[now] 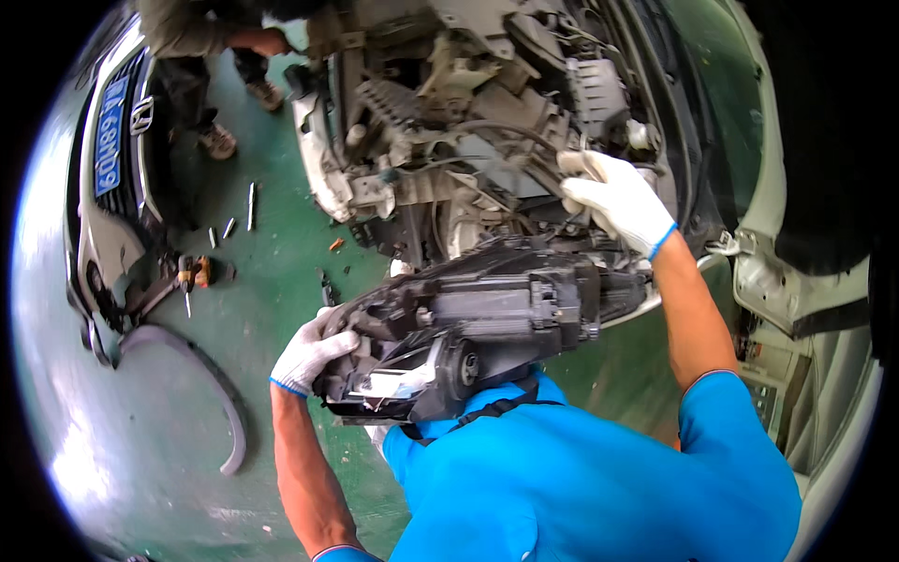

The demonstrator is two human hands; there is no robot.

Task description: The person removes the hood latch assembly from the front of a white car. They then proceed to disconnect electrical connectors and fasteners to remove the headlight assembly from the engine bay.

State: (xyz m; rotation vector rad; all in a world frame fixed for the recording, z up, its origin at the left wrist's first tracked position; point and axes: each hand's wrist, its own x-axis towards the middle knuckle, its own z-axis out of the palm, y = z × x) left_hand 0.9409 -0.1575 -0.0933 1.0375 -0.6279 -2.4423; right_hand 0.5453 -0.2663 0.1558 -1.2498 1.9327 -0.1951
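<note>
A large black car headlight assembly [492, 304] lies across the front of my body, the back of its housing facing up. My left hand [314, 351], in a white knit glove, grips its left end, thumb on top. A round black cap and a pale shiny patch show near that end. The right end lies by the car's front corner. My right hand [618, 197], also gloved, is over the edge of the open engine bay [496, 122]. Its thumb and fingers are apart, and nothing shows between them. Hoses and brackets lie just below it.
A removed front bumper [122, 244] stands at the left. A cordless drill [197, 272], a grey curved trim strip [229, 407] and small metal tools [251, 206] lie on the green floor. Another person [192, 56] stands at the far left. An open car door [777, 272] is at right.
</note>
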